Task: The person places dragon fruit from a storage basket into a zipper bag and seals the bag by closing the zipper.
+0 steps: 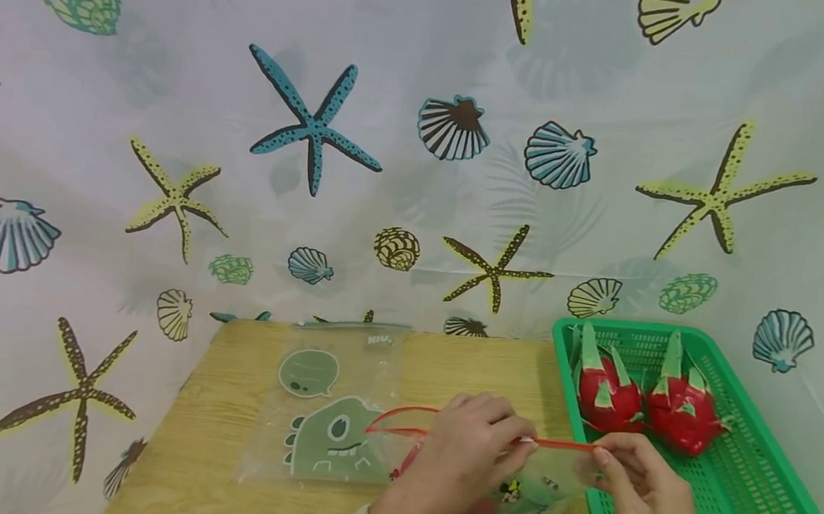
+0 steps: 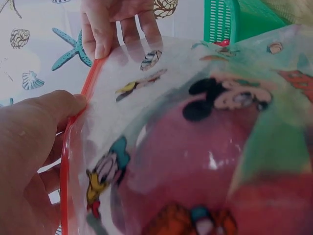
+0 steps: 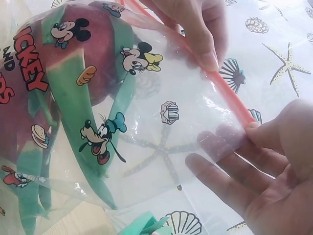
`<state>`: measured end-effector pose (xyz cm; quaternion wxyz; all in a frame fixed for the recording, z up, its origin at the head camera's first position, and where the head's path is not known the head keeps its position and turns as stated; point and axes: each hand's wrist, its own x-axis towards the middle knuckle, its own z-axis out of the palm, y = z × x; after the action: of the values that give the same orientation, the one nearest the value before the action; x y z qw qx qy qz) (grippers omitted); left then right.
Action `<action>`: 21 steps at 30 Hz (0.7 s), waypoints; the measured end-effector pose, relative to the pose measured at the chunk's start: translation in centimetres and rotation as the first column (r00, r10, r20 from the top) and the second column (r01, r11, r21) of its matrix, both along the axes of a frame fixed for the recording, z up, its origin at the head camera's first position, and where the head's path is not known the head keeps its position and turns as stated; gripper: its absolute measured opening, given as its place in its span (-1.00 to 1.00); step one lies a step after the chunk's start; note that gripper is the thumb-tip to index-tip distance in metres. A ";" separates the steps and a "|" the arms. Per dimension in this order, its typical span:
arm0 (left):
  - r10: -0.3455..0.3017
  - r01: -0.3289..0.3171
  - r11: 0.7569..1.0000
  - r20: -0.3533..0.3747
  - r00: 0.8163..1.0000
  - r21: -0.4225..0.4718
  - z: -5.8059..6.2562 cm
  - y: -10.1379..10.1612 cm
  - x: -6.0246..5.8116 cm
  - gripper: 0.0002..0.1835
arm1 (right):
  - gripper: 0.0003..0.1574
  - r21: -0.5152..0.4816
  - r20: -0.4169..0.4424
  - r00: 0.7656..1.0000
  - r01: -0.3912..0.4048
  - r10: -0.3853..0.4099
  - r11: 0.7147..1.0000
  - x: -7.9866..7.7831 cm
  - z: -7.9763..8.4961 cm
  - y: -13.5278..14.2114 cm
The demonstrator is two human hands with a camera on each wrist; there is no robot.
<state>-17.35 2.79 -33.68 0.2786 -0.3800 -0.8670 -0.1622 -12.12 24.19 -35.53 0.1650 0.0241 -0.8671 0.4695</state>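
A clear zip bag (image 3: 161,142) printed with cartoon characters and edged in red holds dragon fruit (image 3: 102,44) with green leaf tips. My left hand (image 1: 470,456) pinches the red zip (image 1: 564,445) partway along between thumb and fingers. At the zip's right end, my right hand (image 1: 650,500) pinches the corner, its other fingers spread behind the clear plastic. Between the two hands the red strip runs straight and pressed together. Left of my left hand the red edges stand apart in a loop. In the head view my left hand and forearm hide much of the bag.
Another clear bag (image 1: 343,442), with a green dinosaur print, lies flat on the wooden table (image 1: 215,404). At the right stands a green plastic basket (image 1: 803,482) with two dragon fruits (image 1: 689,416) in it. A curtain (image 1: 388,196) printed with shells and starfish hangs behind the table.
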 end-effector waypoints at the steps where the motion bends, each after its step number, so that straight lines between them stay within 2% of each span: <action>1: -0.001 0.001 1.000 0.008 1.000 -0.001 -0.1 -0.2 0.0 -0.93 | -0.92 0.002 -0.009 1.000 -0.001 0.001 1.000 0.0 0.0 0.0; 7: -0.018 0.018 1.000 0.037 0.999 -0.001 -0.3 -1.7 0.0 -0.91 | -0.94 0.013 -0.009 1.000 0.009 -0.009 1.000 0.2 -0.1 0.2; 17: -0.025 0.025 1.000 -0.013 1.000 0.018 -0.8 -4.0 0.2 -0.94 | -0.89 0.004 0.082 0.995 0.055 -0.055 0.998 0.2 -0.3 0.4; 21: -0.028 0.029 0.999 -0.004 1.000 0.020 -0.8 -4.6 0.1 -0.93 | -0.84 0.007 0.134 0.986 0.097 -0.097 0.995 0.1 -0.4 0.4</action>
<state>-17.22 -1.79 -34.47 0.2815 -0.3898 -0.8594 -0.1741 -12.04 24.56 -35.95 0.1291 -0.0497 -0.8764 0.4613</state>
